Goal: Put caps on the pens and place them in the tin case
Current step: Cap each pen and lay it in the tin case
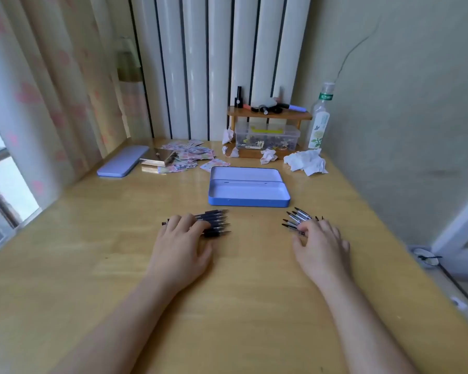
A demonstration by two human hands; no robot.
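Left hand (181, 238) flat on pens (214, 222), right hand (319, 241) on caps (295, 220), fingers loose, grasping nothing. Pick one each, align straight, then tin case (249, 202).

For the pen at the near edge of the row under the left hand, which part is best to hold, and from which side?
Probably the dark barrel just behind the metal tip of the nearest pen, reached from the near side. It is the outermost in the row of pens, with only bare table before it, and the left hand covers its rear part.
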